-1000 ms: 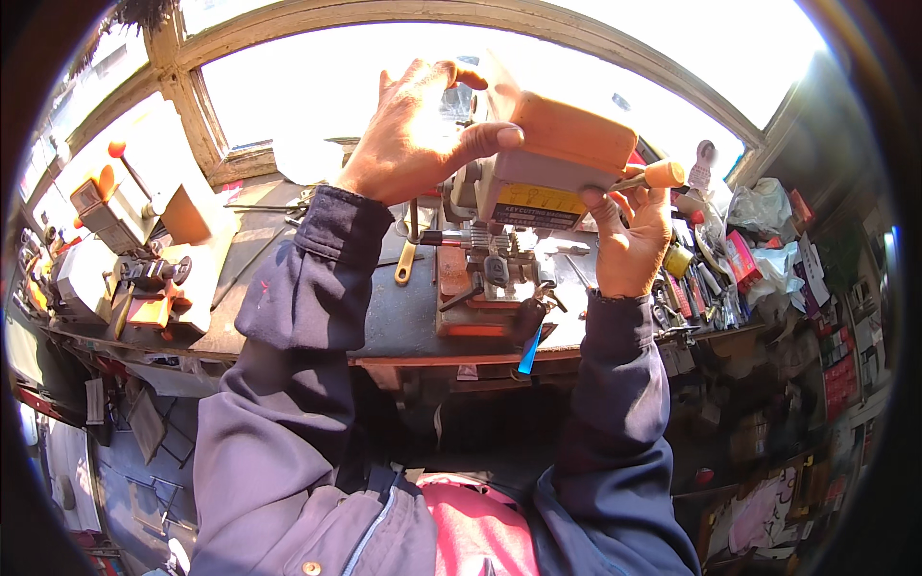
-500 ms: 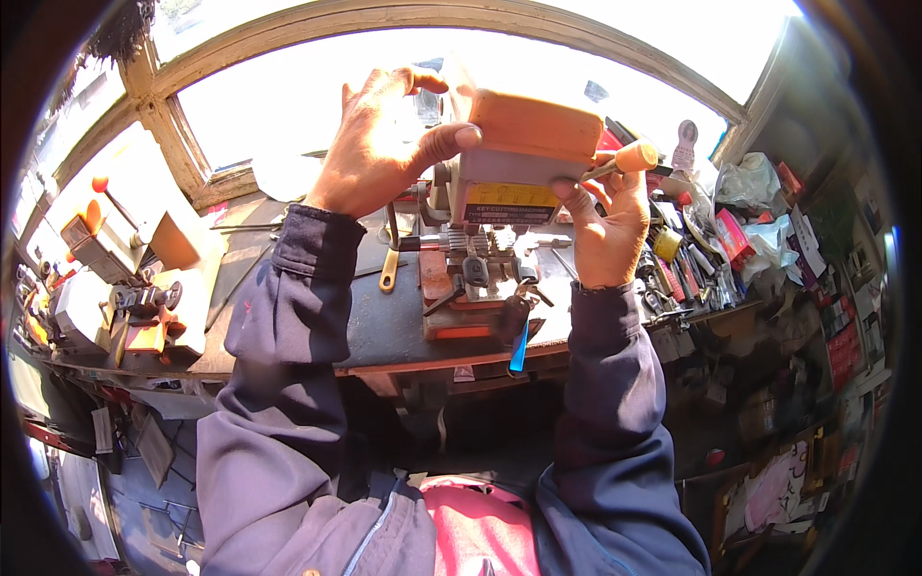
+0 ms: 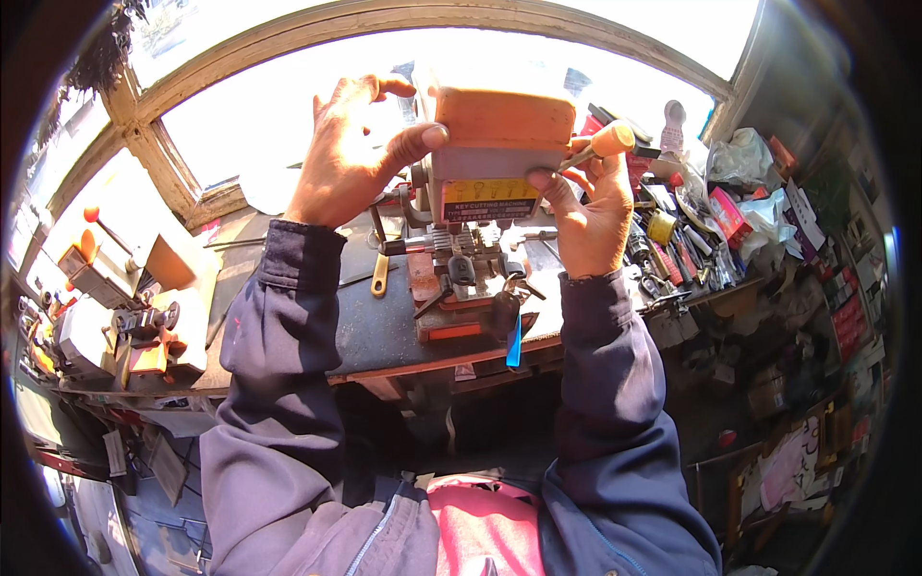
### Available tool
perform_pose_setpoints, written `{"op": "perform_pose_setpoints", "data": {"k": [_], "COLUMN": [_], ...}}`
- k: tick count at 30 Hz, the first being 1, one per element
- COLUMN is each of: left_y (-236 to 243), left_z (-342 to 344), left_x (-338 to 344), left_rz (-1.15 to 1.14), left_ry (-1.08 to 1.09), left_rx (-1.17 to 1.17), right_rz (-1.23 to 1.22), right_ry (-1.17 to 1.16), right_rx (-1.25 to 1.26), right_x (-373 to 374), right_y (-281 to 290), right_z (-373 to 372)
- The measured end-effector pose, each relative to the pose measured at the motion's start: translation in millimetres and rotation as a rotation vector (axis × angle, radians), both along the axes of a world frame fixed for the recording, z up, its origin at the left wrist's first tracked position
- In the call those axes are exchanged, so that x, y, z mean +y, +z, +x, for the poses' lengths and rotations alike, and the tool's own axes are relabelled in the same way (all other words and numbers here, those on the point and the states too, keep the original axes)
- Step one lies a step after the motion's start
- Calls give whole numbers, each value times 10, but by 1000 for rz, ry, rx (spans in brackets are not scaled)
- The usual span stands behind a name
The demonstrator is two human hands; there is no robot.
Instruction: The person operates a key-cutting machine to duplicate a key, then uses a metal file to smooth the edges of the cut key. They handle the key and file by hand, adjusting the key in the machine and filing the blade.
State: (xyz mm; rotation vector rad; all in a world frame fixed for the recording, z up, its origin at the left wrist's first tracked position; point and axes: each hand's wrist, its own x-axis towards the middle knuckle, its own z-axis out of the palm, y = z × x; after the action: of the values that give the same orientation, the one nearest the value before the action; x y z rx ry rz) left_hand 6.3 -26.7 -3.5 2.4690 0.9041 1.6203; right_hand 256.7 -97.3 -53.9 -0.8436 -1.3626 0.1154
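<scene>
My left hand [image 3: 341, 158] is closed on the upper left side of a grey key-cutting machine [image 3: 480, 163] with an orange top, thumb across its edge. My right hand [image 3: 595, 216] grips at its right side, thumb near the body's edge, beside a short metal rod with a pale orange cylindrical handle [image 3: 613, 141]; some fingertips are hidden. Below the body are clamps with a dark key [image 3: 461, 271], and a dark bunch [image 3: 504, 312] with a blue strip [image 3: 514, 343] hanging at the front. A yellow-handled tool [image 3: 379, 278] lies to the left.
A second orange and grey machine [image 3: 96, 269] stands at the bench's left. The workbench [image 3: 355, 336] has a heap of tools [image 3: 663, 259], packets and plastic bags [image 3: 740, 158] on the right. A bright wooden-framed window [image 3: 259, 38] runs behind.
The view has tilted and shifted a little, so the machine and both hands appear further left in the picture. Both hands keep much the same hold on the machine.
</scene>
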Motion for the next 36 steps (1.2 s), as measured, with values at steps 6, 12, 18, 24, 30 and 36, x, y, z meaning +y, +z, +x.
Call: {"op": "perform_pose_setpoints", "data": {"k": [6,12,18,24,30,36], "left_y": [-3,0,6,-10,-4,10], "left_z": [1,7,-3,-17,-78,-69], "left_x": [-15,-42,-45,-18,-46,-73], "left_rz": [-13,2,6,29,-38,-13], "left_ry": [1,1,-12,-18,107,107], "left_rx": [-2,-2,19,47,193,168], "right_rz": [-54,-66,-65,-56,-53,-68], "right_ry": [32,85,73,28,18,95], "right_rx": [60,132,124,73,52,107], "right_x": [-23,-36,-27,-40,-31,-27], "right_y": [-1,14,11,19,9,-10], "right_z": [-3,-28,-21,-19,-19,-17]}}
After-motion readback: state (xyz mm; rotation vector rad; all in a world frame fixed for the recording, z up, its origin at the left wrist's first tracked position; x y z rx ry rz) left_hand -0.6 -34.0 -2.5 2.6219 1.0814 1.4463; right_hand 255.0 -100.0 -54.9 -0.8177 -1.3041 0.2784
